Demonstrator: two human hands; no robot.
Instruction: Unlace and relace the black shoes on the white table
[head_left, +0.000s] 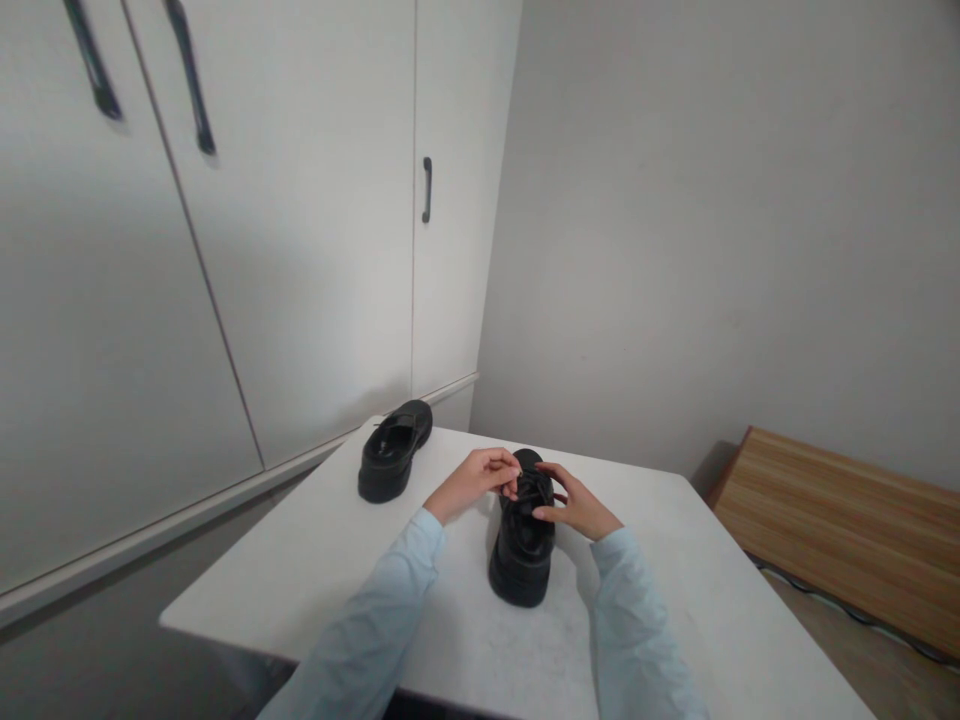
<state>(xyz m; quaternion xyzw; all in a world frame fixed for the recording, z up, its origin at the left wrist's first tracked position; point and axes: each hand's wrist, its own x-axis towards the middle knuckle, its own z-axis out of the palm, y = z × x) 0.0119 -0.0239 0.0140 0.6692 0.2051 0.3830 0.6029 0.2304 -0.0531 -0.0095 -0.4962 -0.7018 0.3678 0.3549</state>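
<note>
A black chunky-soled shoe [523, 555] stands on the white table [315, 570], heel toward me. My left hand [474, 480] pinches a black lace at the shoe's top left. From the right side, my right hand [576, 505] pinches the lace over the tongue. Both arms wear light blue sleeves. A second black shoe [393, 452] rests apart at the table's far left corner, untouched.
White cupboard doors with dark handles [426, 190] fill the left wall behind the table. A plain grey wall is on the right. A wooden slatted surface [847, 525] lies low at the right, beyond the table's edge.
</note>
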